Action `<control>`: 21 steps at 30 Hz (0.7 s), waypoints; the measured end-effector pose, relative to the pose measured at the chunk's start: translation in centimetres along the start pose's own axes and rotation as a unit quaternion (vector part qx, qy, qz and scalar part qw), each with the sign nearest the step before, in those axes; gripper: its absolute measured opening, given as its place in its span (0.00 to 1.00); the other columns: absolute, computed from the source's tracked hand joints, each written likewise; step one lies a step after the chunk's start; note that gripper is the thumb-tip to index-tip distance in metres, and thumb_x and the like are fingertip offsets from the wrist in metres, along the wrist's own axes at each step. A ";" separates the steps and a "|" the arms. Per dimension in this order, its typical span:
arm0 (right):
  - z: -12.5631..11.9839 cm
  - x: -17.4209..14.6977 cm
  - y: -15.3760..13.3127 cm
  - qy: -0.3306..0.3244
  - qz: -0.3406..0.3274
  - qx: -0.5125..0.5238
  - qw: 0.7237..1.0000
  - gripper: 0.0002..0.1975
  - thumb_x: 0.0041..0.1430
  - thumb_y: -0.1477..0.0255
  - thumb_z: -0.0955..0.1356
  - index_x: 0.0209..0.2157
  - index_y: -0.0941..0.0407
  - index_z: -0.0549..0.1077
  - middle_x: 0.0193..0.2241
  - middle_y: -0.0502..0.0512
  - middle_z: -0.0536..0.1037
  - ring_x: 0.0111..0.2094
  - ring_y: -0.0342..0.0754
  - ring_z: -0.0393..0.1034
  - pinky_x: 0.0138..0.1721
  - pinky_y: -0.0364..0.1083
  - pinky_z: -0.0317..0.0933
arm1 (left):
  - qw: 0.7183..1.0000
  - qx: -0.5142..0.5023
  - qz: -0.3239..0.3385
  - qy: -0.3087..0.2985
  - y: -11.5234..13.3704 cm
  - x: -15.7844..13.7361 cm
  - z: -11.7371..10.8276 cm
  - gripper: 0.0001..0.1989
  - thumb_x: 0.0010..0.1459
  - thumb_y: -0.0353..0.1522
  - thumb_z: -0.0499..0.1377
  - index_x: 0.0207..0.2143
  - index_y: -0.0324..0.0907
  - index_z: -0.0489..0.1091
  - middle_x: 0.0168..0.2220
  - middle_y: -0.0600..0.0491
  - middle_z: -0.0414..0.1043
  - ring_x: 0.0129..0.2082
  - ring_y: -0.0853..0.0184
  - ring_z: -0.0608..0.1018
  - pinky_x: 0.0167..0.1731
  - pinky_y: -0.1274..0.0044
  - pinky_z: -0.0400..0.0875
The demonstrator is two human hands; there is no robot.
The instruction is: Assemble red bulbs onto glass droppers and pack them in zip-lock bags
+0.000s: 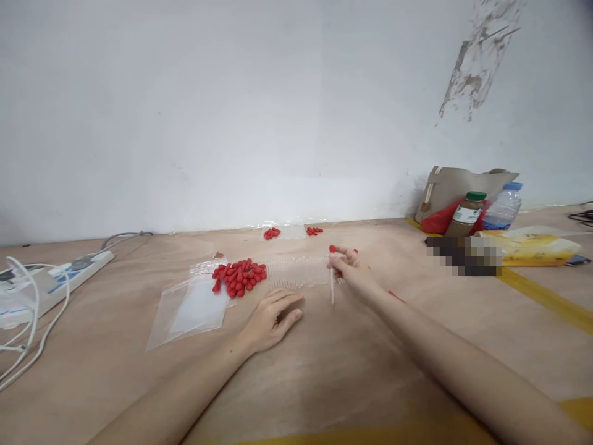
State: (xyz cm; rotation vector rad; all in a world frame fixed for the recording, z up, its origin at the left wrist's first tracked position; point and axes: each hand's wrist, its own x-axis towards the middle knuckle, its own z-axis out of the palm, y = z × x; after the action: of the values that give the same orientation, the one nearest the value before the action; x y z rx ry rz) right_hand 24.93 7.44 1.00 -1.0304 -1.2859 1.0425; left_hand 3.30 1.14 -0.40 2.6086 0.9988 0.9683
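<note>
My right hand (349,267) pinches a dropper (332,287), a thin clear tube with a red bulb on top. It hangs nearly upright over the right end of a row of clear tubes (296,274). More red shows just beyond my right fingers, partly hidden. My left hand (271,320) rests on the table in front of the row, fingers stretched and apart, holding nothing. A pile of red rubber bulbs (239,277) lies left of the row, partly on a clear plastic bag (194,312).
Against the wall are small groups of red bulbs (272,233) and clear packaging (291,230). At left lies a power strip (74,278) with white cables (37,327). A bag (440,185), a green-lidded jar (466,214), a water bottle (504,207) and a yellow packet (528,248) stand at right.
</note>
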 end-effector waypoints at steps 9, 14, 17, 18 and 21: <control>-5.8 7.0 1.3 0.072 0.009 -0.487 0.870 0.14 0.47 0.71 0.65 0.38 0.59 0.70 0.30 0.58 0.75 0.33 0.49 0.69 0.32 0.43 0.58 | 0.999 0.023 -0.010 -0.020 -0.4 0.0 0.5 0.10 0.57 0.29 0.50 0.37 0.41 0.70 0.38 0.50 0.69 0.39 0.66 0.71 0.39 0.73 0.66; -4.7 7.0 3.0 0.073 0.012 -0.542 0.837 0.15 0.48 0.72 0.64 0.40 0.59 0.70 0.35 0.63 0.74 0.37 0.53 0.68 0.34 0.45 0.57 | 0.999 0.019 -0.013 -0.022 -0.2 0.1 0.3 0.10 0.57 0.29 0.50 0.35 0.42 0.70 0.38 0.50 0.69 0.37 0.66 0.71 0.39 0.73 0.66; -4.8 6.8 2.6 0.074 0.014 -0.560 0.825 0.17 0.50 0.70 0.63 0.42 0.60 0.68 0.35 0.64 0.74 0.37 0.52 0.68 0.33 0.45 0.57 | 1.000 0.017 -0.014 -0.021 -0.2 0.1 0.3 0.10 0.57 0.30 0.50 0.35 0.42 0.70 0.37 0.50 0.69 0.37 0.66 0.71 0.39 0.73 0.65; -5.1 6.6 2.2 0.075 0.014 -0.564 0.822 0.18 0.50 0.70 0.63 0.43 0.60 0.68 0.36 0.64 0.74 0.37 0.52 0.68 0.33 0.44 0.57 | 1.000 0.017 -0.015 -0.021 -0.2 0.0 0.3 0.10 0.57 0.29 0.50 0.35 0.42 0.70 0.37 0.50 0.69 0.37 0.66 0.71 0.39 0.74 0.65; -7.0 5.4 0.5 0.062 0.020 -0.572 0.818 0.16 0.49 0.67 0.64 0.38 0.59 0.70 0.32 0.61 0.74 0.33 0.50 0.68 0.30 0.43 0.56 | 0.999 0.023 -0.024 -0.019 -0.3 -0.2 0.3 0.09 0.57 0.29 0.49 0.34 0.41 0.70 0.35 0.51 0.69 0.36 0.67 0.70 0.38 0.74 0.65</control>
State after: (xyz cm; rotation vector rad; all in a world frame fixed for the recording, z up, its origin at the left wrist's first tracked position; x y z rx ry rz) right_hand 32.00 12.74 1.52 -1.9688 -1.8000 0.0920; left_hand 3.23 1.20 -0.87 2.6166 1.0800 0.8913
